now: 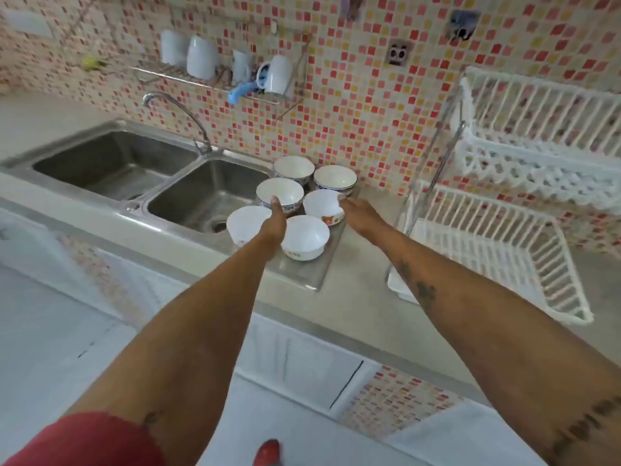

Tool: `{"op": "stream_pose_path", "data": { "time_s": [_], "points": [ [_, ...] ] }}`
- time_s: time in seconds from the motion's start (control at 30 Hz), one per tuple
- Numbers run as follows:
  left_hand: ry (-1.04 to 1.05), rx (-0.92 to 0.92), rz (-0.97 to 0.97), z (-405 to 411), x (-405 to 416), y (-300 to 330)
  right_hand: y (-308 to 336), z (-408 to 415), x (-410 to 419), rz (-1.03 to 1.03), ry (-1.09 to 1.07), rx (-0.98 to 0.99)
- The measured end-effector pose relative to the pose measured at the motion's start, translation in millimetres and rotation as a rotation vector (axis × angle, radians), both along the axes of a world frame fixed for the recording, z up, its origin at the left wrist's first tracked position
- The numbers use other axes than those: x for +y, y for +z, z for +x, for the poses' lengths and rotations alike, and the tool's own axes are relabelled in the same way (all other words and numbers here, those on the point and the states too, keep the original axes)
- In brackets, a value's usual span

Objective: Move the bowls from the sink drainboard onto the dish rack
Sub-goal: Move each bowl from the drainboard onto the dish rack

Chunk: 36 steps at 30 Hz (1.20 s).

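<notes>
Your left hand (276, 219) pinches a blue-patterned white bowl's (280, 194) rim; your right hand (357, 213) grips the orange-printed white bowl (323, 206) on the steel drainboard (302, 274)

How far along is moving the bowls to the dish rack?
Nothing is done: the white dish rack holds no bowls. All six bowls sit on the drainboard. The left hand and right hand are reaching two middle bowls; no grip shows.
</notes>
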<state>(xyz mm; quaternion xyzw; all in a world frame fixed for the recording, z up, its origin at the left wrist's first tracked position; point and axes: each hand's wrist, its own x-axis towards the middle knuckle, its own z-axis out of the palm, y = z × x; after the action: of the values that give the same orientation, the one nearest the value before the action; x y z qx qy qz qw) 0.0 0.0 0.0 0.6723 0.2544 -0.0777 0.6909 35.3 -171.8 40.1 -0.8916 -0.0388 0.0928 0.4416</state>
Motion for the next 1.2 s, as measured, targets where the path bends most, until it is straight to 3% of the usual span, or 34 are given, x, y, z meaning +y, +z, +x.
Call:
{"op": "stream_pose_path", "data": {
  "time_s": [0.13, 0.27, 0.5, 0.97, 1.2],
  "points": [
    [0.106, 0.078, -0.227, 10, -6, -47, -47, 31, 14, -0.115, -0.031, 0.275],
    [0.247, 0.013, -0.277, 31, -8, -100, -84, 58, 28, -0.026, -0.084, 0.313],
    [0.400, -0.143, -0.383, 54, 7, -133, -120, 85, 52, 0.119, -0.229, 0.343],
    [0.394, -0.050, -0.524, 79, -7, -138, -142, 100, 72, 0.176, -0.384, 0.371],
    [0.495, 0.165, -0.624, 86, -20, -118, -127, 103, 69, 0.208, -0.457, 0.343]
  ]
}}
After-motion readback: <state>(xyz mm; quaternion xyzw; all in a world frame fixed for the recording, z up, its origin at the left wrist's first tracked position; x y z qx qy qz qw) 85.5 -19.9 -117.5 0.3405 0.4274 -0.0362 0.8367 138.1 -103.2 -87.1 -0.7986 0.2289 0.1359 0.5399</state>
